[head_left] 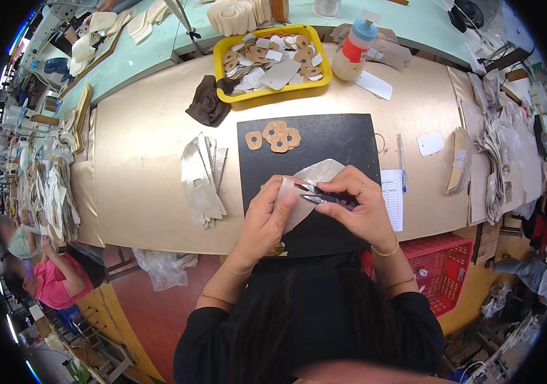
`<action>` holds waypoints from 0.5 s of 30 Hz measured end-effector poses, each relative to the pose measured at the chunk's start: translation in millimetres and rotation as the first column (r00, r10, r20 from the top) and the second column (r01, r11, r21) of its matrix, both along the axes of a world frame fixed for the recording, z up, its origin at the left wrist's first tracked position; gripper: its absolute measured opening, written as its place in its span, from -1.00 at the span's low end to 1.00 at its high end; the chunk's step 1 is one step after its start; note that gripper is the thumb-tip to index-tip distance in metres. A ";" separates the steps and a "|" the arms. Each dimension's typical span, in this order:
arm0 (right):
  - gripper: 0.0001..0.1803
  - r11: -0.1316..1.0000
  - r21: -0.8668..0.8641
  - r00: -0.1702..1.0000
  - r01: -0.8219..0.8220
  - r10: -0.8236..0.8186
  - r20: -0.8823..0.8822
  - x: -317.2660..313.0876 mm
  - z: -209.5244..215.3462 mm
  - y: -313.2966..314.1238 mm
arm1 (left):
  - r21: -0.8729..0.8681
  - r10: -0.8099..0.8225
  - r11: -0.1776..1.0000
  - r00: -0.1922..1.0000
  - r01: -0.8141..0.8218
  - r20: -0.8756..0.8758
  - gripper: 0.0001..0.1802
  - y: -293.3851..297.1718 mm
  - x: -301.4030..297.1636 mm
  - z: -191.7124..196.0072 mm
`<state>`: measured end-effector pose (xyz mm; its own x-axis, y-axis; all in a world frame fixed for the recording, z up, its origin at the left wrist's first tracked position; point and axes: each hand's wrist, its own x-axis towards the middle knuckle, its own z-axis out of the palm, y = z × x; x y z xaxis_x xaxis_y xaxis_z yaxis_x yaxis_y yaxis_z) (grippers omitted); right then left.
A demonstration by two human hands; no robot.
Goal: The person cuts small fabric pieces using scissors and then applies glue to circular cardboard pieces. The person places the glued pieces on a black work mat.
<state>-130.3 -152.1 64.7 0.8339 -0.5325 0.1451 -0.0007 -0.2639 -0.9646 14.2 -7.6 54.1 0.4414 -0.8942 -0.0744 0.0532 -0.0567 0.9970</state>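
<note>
Dark hair and sleeves hide the near table edge; the snips' (325, 195) handles are buried under the right hand (360, 208), closed around them. Left hand (267, 214) pinches a silvery leather piece (315, 176) flat on the black cutting mat (350, 144), tan rings (277, 136) lying beyond, bare mat between
</note>
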 end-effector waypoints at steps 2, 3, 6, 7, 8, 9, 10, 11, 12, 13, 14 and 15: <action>-0.68 1.000 -0.018 1.000 0.005 -0.005 -0.010 1.4 2.1 1.5 | -0.014 -0.014 1.000 0.998 0.015 0.067 -0.54 -0.2 0.6 -1.4; -0.68 1.000 -0.030 1.000 0.002 -0.003 -0.025 1.2 3.3 2.0 | -0.020 -0.021 1.000 0.995 0.023 0.102 -0.53 0.1 0.9 -1.6; -0.70 0.999 -0.045 0.999 -0.002 0.000 -0.048 2.7 4.0 -0.8 | -0.024 -0.037 0.999 0.990 0.041 0.139 -0.53 -3.0 5.8 -2.5; -0.70 0.999 -0.048 0.998 -0.006 0.004 -0.056 2.3 4.1 -1.0 | -0.022 -0.038 0.999 0.990 0.042 0.136 -0.53 -3.0 5.8 -1.8; -0.70 0.999 -0.049 0.999 -0.003 0.001 -0.043 2.3 3.7 -1.2 | -0.021 -0.039 0.999 0.990 0.042 0.132 -0.53 -3.0 5.8 -1.1; -0.71 0.998 -0.056 1.000 -0.002 0.001 -0.029 2.2 3.2 -1.0 | -0.020 -0.039 0.999 0.991 0.042 0.129 -0.53 -3.0 5.6 -0.3; -0.71 0.998 -0.062 1.000 -0.008 0.006 -0.028 2.3 2.5 -0.7 | -0.017 -0.046 0.999 0.992 0.048 0.120 -0.53 -2.8 5.5 0.5; -0.72 0.998 -0.070 1.000 0.003 -0.003 -0.007 2.4 1.7 -0.3 | -0.014 -0.052 0.998 0.992 0.053 0.111 -0.53 -2.6 5.4 1.2; -0.72 0.997 -0.077 1.000 0.008 -0.008 0.003 2.5 1.3 0.3 | -0.012 -0.057 0.998 0.993 0.059 0.102 -0.53 -2.5 5.3 2.0; -0.72 0.997 -0.079 1.000 0.017 -0.015 0.024 2.7 0.9 0.7 | -0.019 -0.053 0.998 0.993 0.055 0.105 -0.53 -2.6 5.2 2.5; -0.73 0.997 -0.079 1.000 0.022 -0.020 0.022 3.0 0.7 1.1 | -0.027 -0.049 0.998 0.993 0.052 0.108 -0.53 -2.9 4.8 2.9; -0.73 0.997 -0.076 0.999 0.031 -0.029 0.031 3.1 1.0 1.4 | -0.035 -0.046 0.998 0.993 0.050 0.112 -0.53 -3.2 4.7 3.4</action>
